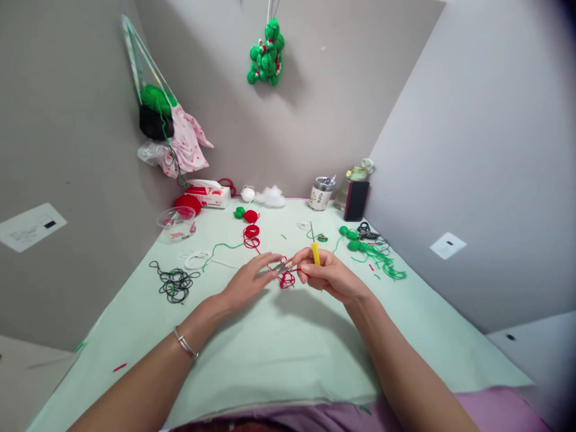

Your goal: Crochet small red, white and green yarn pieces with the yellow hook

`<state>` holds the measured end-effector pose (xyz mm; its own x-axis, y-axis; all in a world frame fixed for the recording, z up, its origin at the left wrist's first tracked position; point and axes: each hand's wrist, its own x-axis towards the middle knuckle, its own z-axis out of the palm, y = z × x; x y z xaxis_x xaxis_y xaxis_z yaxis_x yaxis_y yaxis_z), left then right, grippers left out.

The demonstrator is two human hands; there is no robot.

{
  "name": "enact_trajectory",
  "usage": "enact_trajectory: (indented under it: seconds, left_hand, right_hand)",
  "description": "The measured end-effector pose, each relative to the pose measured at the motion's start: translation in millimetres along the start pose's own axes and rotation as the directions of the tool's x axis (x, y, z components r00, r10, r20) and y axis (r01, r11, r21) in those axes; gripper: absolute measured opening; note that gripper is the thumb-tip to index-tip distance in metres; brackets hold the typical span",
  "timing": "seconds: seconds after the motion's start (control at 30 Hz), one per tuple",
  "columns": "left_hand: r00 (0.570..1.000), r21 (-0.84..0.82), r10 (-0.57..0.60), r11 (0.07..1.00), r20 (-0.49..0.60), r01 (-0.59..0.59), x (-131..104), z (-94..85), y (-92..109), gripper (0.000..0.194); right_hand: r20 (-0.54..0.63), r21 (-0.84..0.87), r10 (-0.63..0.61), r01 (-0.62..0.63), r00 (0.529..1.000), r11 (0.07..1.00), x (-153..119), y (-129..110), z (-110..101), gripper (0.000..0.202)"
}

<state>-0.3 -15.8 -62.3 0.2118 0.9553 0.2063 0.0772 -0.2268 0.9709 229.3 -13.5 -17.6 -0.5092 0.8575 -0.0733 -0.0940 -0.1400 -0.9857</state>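
Observation:
My right hand [330, 273] is closed around a crochet hook [315, 252] with a yellow handle, its metal shaft pointing up. A strand of red yarn [287, 279] runs to the right fingertips from a loose tangle on the table. Grey metal blades, apparently small scissors [281, 267], show between the two hands. My left hand [249, 279] has its thumb and fingertips at these blades and the red yarn. Exactly what its fingers grip is partly hidden. Beyond the left fingers, more red yarn [252, 235] leads to a red ball [251, 216].
Dark yarn [175, 284] lies tangled at left, near a clear plastic tub [177, 225]. Green crocheted pieces [355, 240] with loose strands and black scissors [366, 230] lie at right. A tissue box [209, 195], pen tin [321, 195] and phone [356, 201] stand at the back.

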Motion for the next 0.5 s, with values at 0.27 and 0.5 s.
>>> enact_trajectory:
  seconds: [0.27,0.5]
  left_hand:
    - [0.935,-0.103,0.024,0.995,0.355,0.014,-17.1,5.9,46.8,0.04]
    - [0.956,0.164,-0.055,0.986,0.288,0.007,-38.0,-43.9,61.3,0.019]
  right_hand:
    - [-0.001,0.081,-0.013,0.013,1.0,0.997,-5.9,0.4,6.0,0.035]
    - [-0.32,0.109,-0.162,0.206,0.933,0.972,-27.5,-8.9,6.4,0.04]
